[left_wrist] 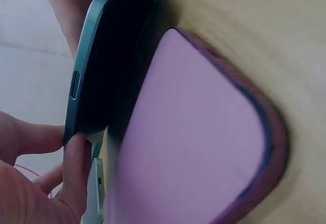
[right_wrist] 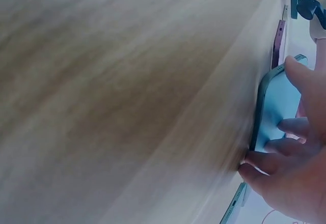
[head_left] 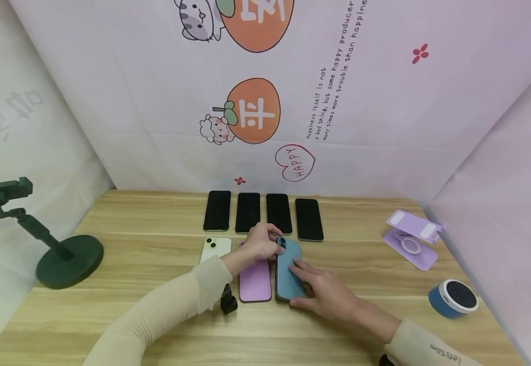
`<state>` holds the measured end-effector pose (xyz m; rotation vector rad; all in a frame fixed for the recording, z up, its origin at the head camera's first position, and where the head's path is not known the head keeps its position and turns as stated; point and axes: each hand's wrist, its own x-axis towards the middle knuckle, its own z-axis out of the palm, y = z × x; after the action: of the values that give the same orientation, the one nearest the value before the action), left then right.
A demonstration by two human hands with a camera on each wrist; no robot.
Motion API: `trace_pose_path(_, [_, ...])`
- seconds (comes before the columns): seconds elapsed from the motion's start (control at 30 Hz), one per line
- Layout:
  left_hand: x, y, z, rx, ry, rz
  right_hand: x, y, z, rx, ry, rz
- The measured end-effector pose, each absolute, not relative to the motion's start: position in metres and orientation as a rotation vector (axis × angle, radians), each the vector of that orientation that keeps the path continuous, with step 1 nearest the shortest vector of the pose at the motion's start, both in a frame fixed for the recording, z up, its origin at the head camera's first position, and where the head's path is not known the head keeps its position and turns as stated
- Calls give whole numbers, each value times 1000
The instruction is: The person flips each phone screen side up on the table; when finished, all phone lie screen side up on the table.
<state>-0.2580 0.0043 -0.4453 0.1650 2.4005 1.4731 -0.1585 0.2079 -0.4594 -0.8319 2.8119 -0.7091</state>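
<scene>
A blue smartphone point(head_left: 288, 279) is tilted up off the wooden table, camera side up, its black screen point(left_wrist: 114, 56) visible underneath in the left wrist view. My left hand point(head_left: 261, 241) pinches its top end by the camera between thumb and fingers. Along the right long side, my right hand point(head_left: 331, 295) holds it, thumb by the lower end and fingers spread over the back and edge point(right_wrist: 262, 99). Just left lies a purple smartphone point(head_left: 256, 284), back up, partly under my left wrist. Beyond it is a pale yellow smartphone point(head_left: 215, 246), half hidden by my sleeve.
Several black-screened phones point(head_left: 217, 211) lie in a row at the back. A dark green phone stand point(head_left: 70, 259) is at the left. On the right are a folding purple stand point(head_left: 411, 244) and a round blue-and-white speaker-like object point(head_left: 453, 299). Printed cloth point(head_left: 366, 162) hangs behind.
</scene>
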Motion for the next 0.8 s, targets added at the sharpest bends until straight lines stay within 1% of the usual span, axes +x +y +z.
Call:
trace_pose_path(0.17, [-257, 8, -427, 278, 2600, 1171, -162, 210, -455, -710, 2655, -1058])
trace_pose_path(0.33, [-258, 12, -409, 408, 2714, 925, -166, 210, -448, -413, 2496, -1370])
trace_pose_path(0.43, [-260, 17, -404, 440, 2742, 822, -164, 209, -444, -225, 2346, -1503])
trace_pose_path(0.53, [-263, 23, -402, 487, 2755, 745, -161, 209, -442, -91, 2174, -1634])
trace_pose_path(0.7, [-264, 37, -401, 613, 2748, 701, -159, 211, -439, -8, 1989, -1753])
trace_pose_path(0.8, [-262, 45, -397, 644, 2764, 648, -157, 211, -437, 26, 1963, -1776])
